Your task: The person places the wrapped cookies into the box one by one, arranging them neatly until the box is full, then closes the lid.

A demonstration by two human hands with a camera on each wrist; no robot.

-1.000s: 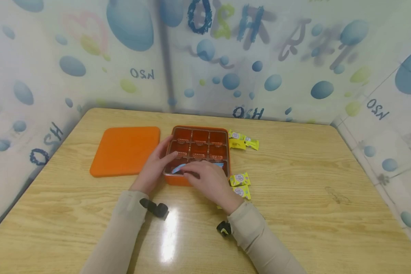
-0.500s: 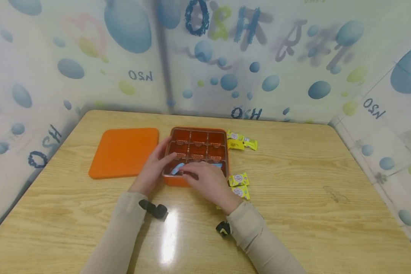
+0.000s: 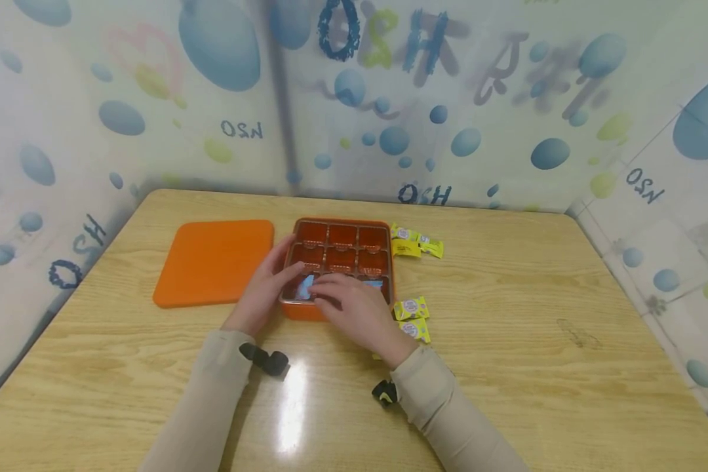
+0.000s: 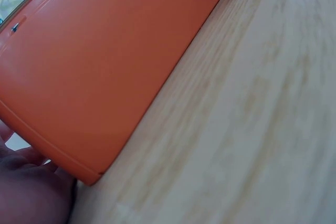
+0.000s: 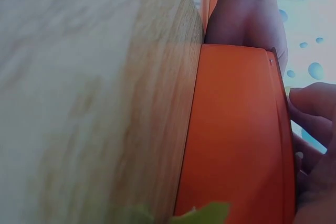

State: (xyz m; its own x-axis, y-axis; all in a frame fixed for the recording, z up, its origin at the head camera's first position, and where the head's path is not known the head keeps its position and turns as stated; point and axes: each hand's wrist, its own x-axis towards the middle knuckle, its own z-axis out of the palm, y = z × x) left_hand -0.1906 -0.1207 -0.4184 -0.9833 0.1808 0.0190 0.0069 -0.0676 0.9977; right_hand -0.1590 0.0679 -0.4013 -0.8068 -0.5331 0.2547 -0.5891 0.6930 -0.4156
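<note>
An orange box (image 3: 303, 312) with a clear divided insert stands on the table, and its plain wall (image 4: 110, 72) fills much of the left wrist view. My left hand (image 3: 259, 288) grips its left side, thumb over the rim. Above the front row is my right hand (image 3: 356, 308), fingers curled down, pinching the edge of a small blue packet (image 3: 304, 287) in the front left compartment. Another blue packet (image 3: 375, 284) lies in the front right one. The front middle compartment is mostly hidden behind my right hand. In the right wrist view, my right fingers (image 5: 312, 103) reach over the box rim.
An orange lid (image 3: 215, 262) lies flat left of the box. Small yellow packets (image 3: 412, 308) lie to its right near the front, partly behind my right wrist. More yellow packets (image 3: 406, 248) lie by its back right corner. A patterned wall (image 3: 354, 151) rises behind the table.
The blue packet in the front left compartment has turned from slanted to more upright in the head view and sits further into the compartment. My left hand has stayed on the box.
</note>
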